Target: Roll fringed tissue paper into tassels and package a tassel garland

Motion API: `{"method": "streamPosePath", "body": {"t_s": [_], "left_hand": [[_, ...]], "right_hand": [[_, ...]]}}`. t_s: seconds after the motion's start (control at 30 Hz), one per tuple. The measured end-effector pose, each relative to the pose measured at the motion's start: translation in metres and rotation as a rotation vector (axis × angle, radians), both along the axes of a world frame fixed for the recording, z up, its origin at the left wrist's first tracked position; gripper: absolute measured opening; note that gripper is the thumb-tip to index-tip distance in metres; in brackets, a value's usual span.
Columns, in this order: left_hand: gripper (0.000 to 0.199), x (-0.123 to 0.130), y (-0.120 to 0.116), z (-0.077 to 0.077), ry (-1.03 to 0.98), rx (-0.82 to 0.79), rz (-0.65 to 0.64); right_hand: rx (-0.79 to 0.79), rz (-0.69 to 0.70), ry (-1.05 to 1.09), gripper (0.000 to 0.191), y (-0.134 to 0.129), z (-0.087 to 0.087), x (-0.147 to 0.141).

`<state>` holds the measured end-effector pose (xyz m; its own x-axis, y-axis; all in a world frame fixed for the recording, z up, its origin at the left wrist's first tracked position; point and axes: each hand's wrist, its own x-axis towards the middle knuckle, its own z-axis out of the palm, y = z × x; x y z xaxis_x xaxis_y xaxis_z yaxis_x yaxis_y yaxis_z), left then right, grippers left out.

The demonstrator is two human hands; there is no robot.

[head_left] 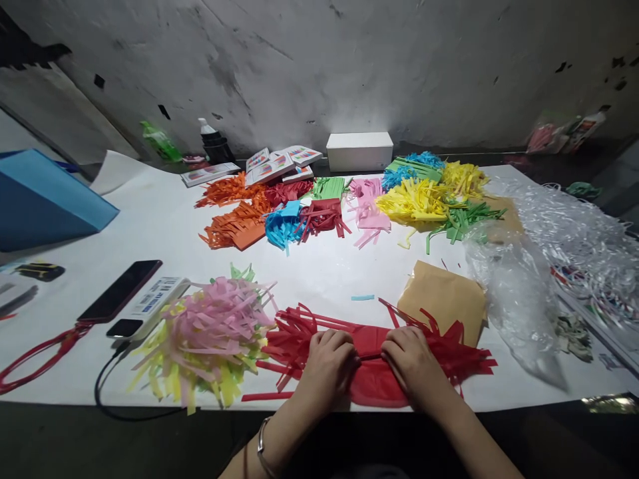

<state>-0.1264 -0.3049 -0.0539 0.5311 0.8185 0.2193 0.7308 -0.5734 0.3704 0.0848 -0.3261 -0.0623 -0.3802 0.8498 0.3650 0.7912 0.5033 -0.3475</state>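
In front of me a sheet of red tissue paper (378, 391) with fringed ends spreads along the table's near edge. My left hand (330, 362) has its fingers curled on the left of the paper's middle, pinching a narrow rolled fold. On the right of the middle, my right hand (412, 364) grips the same fold, thumb and fingers together. Red strips fan out beyond both hands. Left of my left hand lies a heap of pink and yellow fringed tissue paper (219, 332). A brown paper envelope (442, 299) sits just behind my right hand, partly under the red strips.
Bundles of coloured fringe, such as yellow (417, 203) and orange (239, 226), line the back near a white box (359, 153). A phone (121, 291) and a power bank (152, 303) with a cable lie left. Clear plastic bags (519, 299) and white strings crowd the right.
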Motion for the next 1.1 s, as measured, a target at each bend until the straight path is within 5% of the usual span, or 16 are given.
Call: {"method": "streamPosePath", "body": {"t_s": [0.2,0.3,0.53,0.73,0.9,1.1], "left_hand": [[0.009,0.013,-0.002,0.015,0.168,-0.025,0.163],[0.007,0.016,0.0,0.015,0.218,0.007,0.135],[0.015,0.023,0.007,0.002,0.27,0.108,-0.057],[0.017,0.014,0.02,0.009,0.197,0.196,-0.061],[0.027,0.012,0.014,-0.011,-0.026,0.35,-0.307],[0.021,-0.003,0.047,-0.027,-0.034,0.307,-0.059]], "right_hand": [[-0.064,-0.186,0.021,0.013,0.003,0.005,-0.003],[-0.055,-0.236,0.027,0.012,0.005,0.003,-0.008],[0.046,-0.002,-0.023,0.015,0.001,0.002,-0.007],[0.164,-0.02,0.007,0.015,0.005,0.0,-0.017],[0.293,-0.28,0.223,0.012,0.021,0.017,-0.018],[0.574,-0.75,0.495,0.024,-0.001,0.054,0.069]]}}
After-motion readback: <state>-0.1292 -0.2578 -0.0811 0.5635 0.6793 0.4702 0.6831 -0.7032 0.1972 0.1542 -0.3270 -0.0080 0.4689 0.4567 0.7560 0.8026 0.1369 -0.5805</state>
